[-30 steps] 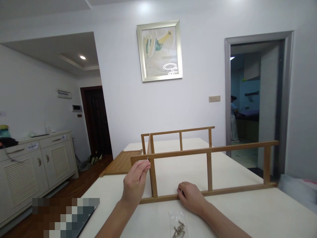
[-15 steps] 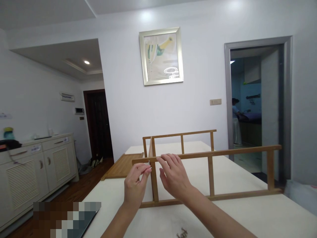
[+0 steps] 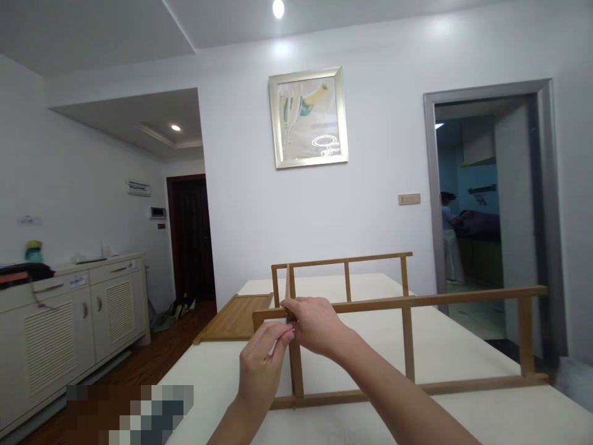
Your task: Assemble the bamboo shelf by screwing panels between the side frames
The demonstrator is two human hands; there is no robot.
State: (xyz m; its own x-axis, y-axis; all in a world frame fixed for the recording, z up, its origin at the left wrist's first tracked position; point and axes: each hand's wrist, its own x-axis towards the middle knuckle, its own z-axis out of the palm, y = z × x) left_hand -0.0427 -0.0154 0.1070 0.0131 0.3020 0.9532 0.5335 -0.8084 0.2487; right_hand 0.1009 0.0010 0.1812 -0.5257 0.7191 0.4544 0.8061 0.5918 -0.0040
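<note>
My left hand (image 3: 262, 357) is closed in a pinch on a small silvery metal piece (image 3: 291, 328), which looks like a screw but is mostly covered by the fingers. Right beside it, my right hand (image 3: 319, 326) has its fingers drawn together at the near corner joint of a wooden frame (image 3: 435, 300). Whatever is between those fingers is hidden. The frame stands on edge on the white table (image 3: 370, 426), with upright slats between its two rails. A second wooden ladder-like frame (image 3: 370, 258) stands behind it, and a thin wooden piece (image 3: 288, 281) links the two near the left.
A slatted wooden panel (image 3: 234, 318) lies at the table's left side. White louvred cabinets (image 3: 74, 334) line the left wall. A framed picture (image 3: 309, 117) hangs ahead. Through the doorway at right, a person (image 3: 449, 235) stands in another room.
My right hand has moved left from above the top rail, and its spread fingers have closed at the corner beside my left hand. The view has tilted up, so the loose screws below are out of sight.
</note>
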